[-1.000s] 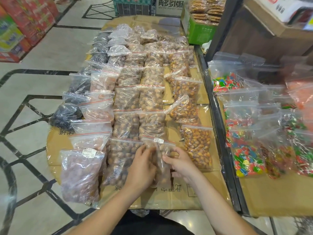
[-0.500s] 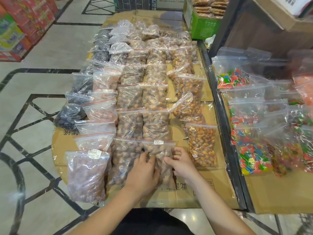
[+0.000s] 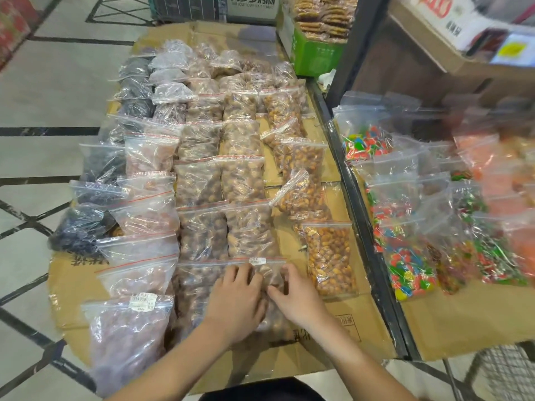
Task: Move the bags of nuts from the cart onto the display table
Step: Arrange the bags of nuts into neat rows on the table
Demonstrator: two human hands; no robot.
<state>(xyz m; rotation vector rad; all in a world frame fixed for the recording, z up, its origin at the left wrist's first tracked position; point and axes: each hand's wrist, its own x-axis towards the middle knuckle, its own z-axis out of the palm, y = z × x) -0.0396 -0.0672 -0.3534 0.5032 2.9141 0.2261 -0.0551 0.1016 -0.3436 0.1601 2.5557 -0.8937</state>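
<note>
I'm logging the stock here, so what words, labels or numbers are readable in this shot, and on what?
"肉多多烤肠": white sign at the top, beyond the display table.
Red lettering: white box, top right, blurred, unreadable.
Price sticker on the near-left bag: too small.
Small sticker on the bag under both hands: too small.
Printing on the cardboard, near left and near right: upside down, unreadable.

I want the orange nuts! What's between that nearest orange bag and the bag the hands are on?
In the head view only bare cardboard lies between the orange bag and the bag under both hands.
</note>
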